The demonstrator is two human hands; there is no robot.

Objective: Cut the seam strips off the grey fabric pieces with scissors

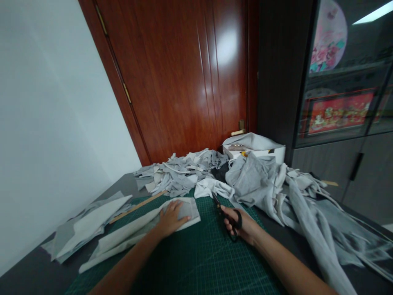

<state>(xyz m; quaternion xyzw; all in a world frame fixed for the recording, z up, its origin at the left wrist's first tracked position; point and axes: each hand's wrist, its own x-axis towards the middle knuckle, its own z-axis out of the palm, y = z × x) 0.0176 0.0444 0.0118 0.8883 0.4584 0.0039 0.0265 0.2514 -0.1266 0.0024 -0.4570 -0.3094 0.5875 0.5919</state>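
Note:
My left hand [170,219] lies flat with fingers spread on a folded piece of grey and white fabric [135,232] at the left of a green cutting mat [196,254]. My right hand [240,225] grips black-handled scissors [226,215], fingers through the loops. The closed blades point away from me toward the cloth heap. The scissors rest on the mat just right of the fabric piece, apart from it.
A heap of grey fabric scraps [181,172] and larger grey garments [270,184] covers the far and right table. Cut pieces [86,225] lie at the left, a wooden ruler [138,206] beside them. A white box [254,149] stands before the wooden door [184,73].

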